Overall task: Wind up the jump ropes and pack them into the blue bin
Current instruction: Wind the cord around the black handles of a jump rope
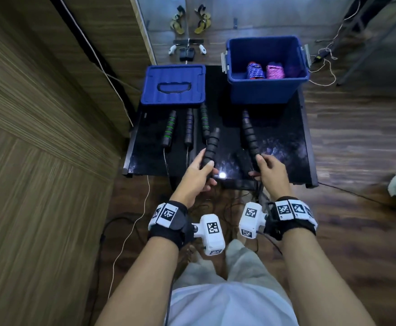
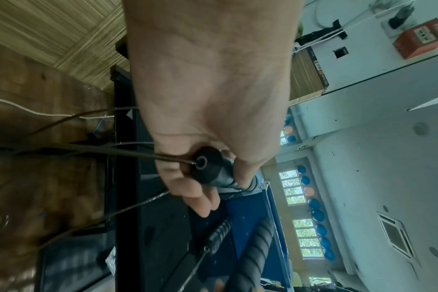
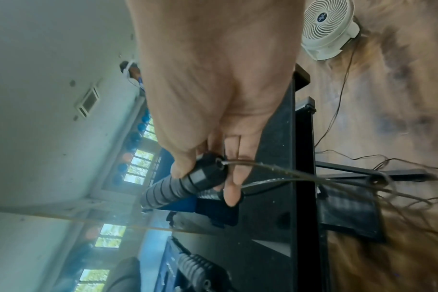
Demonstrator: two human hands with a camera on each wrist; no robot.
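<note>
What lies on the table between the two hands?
Head view: between the left hand and right hand, only bare black table with a bright light reflection.

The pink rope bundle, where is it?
In the head view, the wound pink rope bundle lies inside the open blue plastic bin, far right, beside a purple bundle.

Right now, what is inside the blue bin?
Inside the blue bin, two wound ropes sit side by side: a purple-blue bundle and a pink bundle. The near wall hides the floor in front of them, so anything lying there cannot be seen.
</note>
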